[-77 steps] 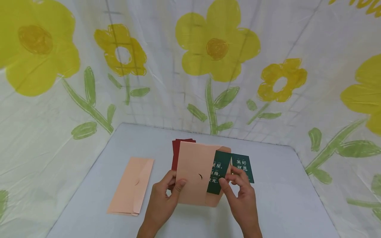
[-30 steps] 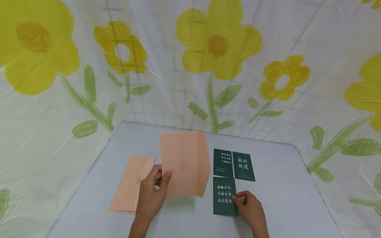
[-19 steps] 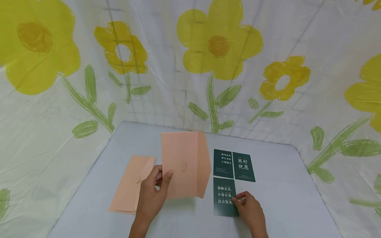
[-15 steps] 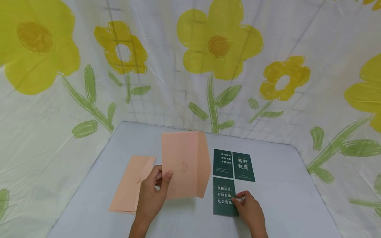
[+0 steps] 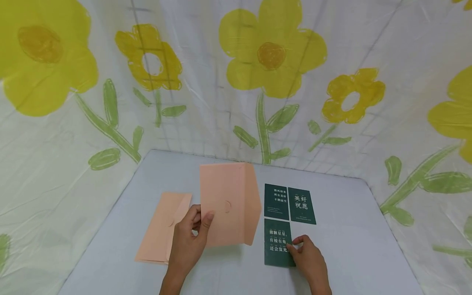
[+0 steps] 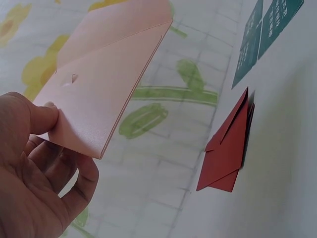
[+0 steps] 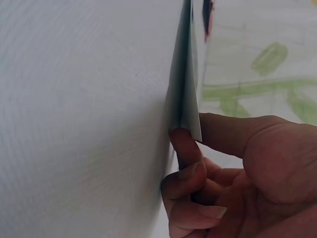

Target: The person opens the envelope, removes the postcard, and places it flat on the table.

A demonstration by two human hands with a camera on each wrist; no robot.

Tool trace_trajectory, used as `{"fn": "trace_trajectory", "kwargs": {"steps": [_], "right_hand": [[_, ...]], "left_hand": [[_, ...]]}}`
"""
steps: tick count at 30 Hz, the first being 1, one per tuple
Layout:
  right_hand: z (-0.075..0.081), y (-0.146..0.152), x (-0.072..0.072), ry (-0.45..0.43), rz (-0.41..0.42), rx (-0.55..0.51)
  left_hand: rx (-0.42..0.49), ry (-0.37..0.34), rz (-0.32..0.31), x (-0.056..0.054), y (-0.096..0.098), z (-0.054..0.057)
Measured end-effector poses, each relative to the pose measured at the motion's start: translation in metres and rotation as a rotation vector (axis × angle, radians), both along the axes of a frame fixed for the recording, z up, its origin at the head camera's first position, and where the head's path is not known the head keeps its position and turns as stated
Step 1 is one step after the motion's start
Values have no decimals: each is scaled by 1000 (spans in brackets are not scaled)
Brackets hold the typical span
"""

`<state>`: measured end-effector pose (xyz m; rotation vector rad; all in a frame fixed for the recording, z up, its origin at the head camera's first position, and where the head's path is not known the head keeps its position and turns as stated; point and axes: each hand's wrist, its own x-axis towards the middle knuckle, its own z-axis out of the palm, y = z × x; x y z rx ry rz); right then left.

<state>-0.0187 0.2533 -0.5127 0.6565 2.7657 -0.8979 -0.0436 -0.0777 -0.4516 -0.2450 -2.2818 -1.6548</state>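
My left hand [image 5: 192,233] pinches the left edge of a pale pink envelope [image 5: 223,184], thumb in front and fingers behind. The envelope is raised over the table, its pointed flap folded out to the right; the left wrist view shows this envelope [image 6: 106,84] from the side. My right hand [image 5: 309,262] pinches the right edge of a dark green card [image 5: 276,260] with white lettering, low over the table. In the right wrist view thumb and index finger hold the card's edge [image 7: 192,99] slightly off the white surface. Two more green cards, one [image 5: 275,209] and another [image 5: 303,215], lie just beyond.
More pink envelopes [image 5: 156,229] lie stacked on the left of the white table [image 5: 339,213]. Red envelopes [image 6: 225,148] show in the left wrist view, hidden behind the raised envelope in the head view. A flower-printed curtain [image 5: 206,123] surrounds the table.
Earlier, the green card was partly against the envelope's opening; my right hand has brought it out and down beside the other cards. The envelope moved slightly left. Over the last second, almost nothing moved.
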Motion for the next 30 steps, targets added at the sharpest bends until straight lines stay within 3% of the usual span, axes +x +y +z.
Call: {"fn": "trace_trajectory", "kwargs": {"steps": [9,22,26,30], "right_hand": [[2,-2,-1,-9,21,4],[3,-3,2,4,-15,35],[10,-7,1,119,34,-31],[28,-21,-1,309,128,-218]], "left_hand": [[0,-5,-14,0,0,-1],[5,-16,-45,0,2,-2],[9,-35,-79,2,5,-3],[11,-52,-115,3,11,-3]]}}
